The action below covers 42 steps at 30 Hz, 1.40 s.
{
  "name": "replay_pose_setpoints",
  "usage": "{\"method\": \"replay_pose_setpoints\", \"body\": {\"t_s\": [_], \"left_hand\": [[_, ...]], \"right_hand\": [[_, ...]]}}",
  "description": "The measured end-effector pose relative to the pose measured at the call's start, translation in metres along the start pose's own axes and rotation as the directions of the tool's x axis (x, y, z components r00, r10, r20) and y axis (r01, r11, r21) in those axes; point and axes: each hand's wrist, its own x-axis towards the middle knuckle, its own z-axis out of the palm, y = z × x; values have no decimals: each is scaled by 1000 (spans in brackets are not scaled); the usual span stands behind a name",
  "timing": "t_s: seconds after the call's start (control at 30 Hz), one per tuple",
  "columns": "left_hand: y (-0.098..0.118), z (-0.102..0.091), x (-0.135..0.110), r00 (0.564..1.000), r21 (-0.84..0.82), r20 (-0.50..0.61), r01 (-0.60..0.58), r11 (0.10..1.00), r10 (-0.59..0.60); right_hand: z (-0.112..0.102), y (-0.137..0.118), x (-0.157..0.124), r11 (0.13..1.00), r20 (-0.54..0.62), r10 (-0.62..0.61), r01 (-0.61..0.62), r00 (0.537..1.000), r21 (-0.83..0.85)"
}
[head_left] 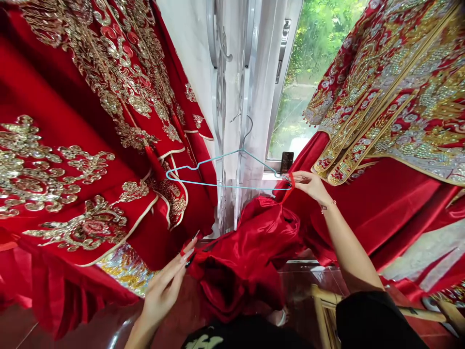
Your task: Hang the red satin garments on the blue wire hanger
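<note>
A thin, pale-blue hanger [232, 186], a long flat triangle with notched shoulders and a curved metal hook, tilts in the air before me, its hook unhung. At its right end the person's right hand [307, 186] pinches together the hanger's tip and a narrow red strap [287, 195], which runs down to a red satin garment [250, 247]. That cloth hangs below the hanger in glossy, crumpled folds, gaping in a dark, rounded opening near the person's body. Lower down, the left hand [167, 278] has its thumb and fingers closed on a red strip at the garment's left edge, well apart from the hanger's left end.

On the left hangs a deep-red costume [87, 223], crusted with scrolling gold sequins and edged in cream piping. On the right, a red jacket [403, 106] is dense with beaded gold and silver curls, over smooth red fabric. Between them stands a white metal frame [218, 121] with curled scrollwork, beside the glass of a window [308, 72]. A small dark rectangular device [286, 162] stands upright near the right fingertips; below is a pale bamboo-like chair [321, 315].
</note>
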Motion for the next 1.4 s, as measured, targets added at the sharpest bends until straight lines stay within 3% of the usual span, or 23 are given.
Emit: {"method": "replay_pose_setpoints", "body": {"t_s": [0.17, 0.27, 0.37, 0.5, 0.6, 0.83, 1.0, 1.1, 1.27, 1.4], "left_hand": [[-6, -24, 17, 978, -31, 113, -172, 985, 175], [-15, -32, 31, 982, -43, 42, -183, 982, 185], [-25, -31, 58, 994, -163, -17, -109, 980, 108], [-49, -25, 104, 994, -300, -99, 12, 954, -44], [-71, -23, 129, 989, -301, -128, 29, 953, -70], [-92, -22, 142, 993, -241, -110, -65, 968, 40], [-89, -23, 157, 996, -131, -75, 45, 990, -55], [-82, -17, 180, 996, -95, 10, 90, 991, -90], [-65, 7, 224, 986, -51, 160, 63, 997, -54], [-63, 17, 253, 935, 219, 324, 73, 973, -143]], "right_hand": [[17, -26, 15, 991, 159, 0, 21, 987, -133], [15, -39, 17, 976, 202, -58, 98, 978, -195], [9, -45, 13, 962, 252, -35, 101, 967, -253], [1, -34, 10, 941, 140, -77, 118, 987, -317], [-4, -20, 14, 934, 85, -117, 139, 989, -330], [-5, -11, 20, 943, 106, -68, 98, 992, -317], [-1, -11, 22, 963, 90, -63, 85, 994, -256], [3, -11, 23, 966, 88, -50, 70, 995, -247], [7, -12, 20, 972, 81, -28, 46, 996, -229], [12, -13, 15, 973, 109, 1, 24, 994, -228]]}}
